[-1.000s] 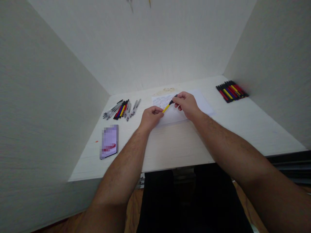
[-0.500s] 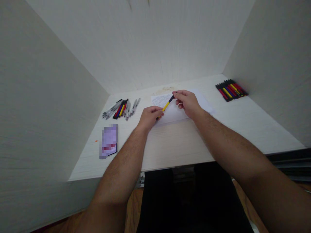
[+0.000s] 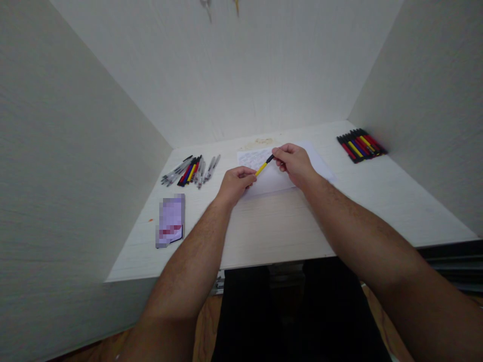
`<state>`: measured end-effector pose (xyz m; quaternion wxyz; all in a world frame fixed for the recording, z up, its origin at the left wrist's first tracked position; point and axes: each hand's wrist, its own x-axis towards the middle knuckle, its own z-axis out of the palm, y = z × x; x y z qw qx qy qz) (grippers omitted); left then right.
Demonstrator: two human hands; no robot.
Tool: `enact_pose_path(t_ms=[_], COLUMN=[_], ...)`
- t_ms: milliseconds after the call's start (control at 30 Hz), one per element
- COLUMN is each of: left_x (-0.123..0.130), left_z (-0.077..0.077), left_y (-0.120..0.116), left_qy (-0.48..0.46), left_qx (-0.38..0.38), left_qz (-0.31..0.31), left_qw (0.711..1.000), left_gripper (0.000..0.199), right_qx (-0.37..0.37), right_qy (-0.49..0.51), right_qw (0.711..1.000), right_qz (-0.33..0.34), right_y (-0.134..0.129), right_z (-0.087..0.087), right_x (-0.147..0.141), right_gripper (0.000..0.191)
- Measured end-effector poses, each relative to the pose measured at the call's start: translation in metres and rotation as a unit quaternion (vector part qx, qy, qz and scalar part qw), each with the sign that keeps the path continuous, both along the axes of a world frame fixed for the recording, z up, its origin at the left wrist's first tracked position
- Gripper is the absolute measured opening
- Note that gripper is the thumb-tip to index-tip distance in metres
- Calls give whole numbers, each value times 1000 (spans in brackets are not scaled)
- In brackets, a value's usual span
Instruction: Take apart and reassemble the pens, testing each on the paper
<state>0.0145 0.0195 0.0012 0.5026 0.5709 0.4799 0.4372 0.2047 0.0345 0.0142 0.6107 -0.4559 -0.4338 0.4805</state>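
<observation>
A yellow pen with a black end slants between my two hands, above a white sheet of paper. My left hand pinches its lower yellow end between thumb and fingers, which hide the tip. At the upper black end, the thumb and fingertips of my right hand are closed on the pen. Faint handwriting covers the upper left part of the paper.
Left on the white desk lies a cluster of clear pens and coloured pens. Below them is a phone. A row of coloured pens lies near the right wall. Panels enclose the desk's back and sides.
My right hand's fingers have closed more around the pen's black end. The pen stays slanted between both hands, and the whole view has shifted slightly.
</observation>
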Motion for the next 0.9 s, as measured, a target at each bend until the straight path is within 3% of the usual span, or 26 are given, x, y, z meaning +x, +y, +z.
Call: enact_pose_path(t_ms=[200, 433, 800, 900], left_x=[0, -2, -2, -1], left_z=[1, -1, 2, 4], left_y=[0, 1, 0, -2], left_qy=[-1, 0, 17, 12], left_qx=[2, 4, 16, 12], left_qz=[-5, -8, -11, -5], left_qw=[1000, 1000, 1000, 1000], left_gripper=[18, 15, 15, 15], right_qx=[10, -14, 4, 7], right_qy=[-19, 54, 47, 35], right_qw=[1000, 998, 998, 999], right_qz=[-3, 43, 46, 35], right_y=[-1, -2, -5, -5], right_z=[0, 4, 5, 3], right_x=[-1, 2, 1, 0], right_gripper=[36, 17, 9, 15])
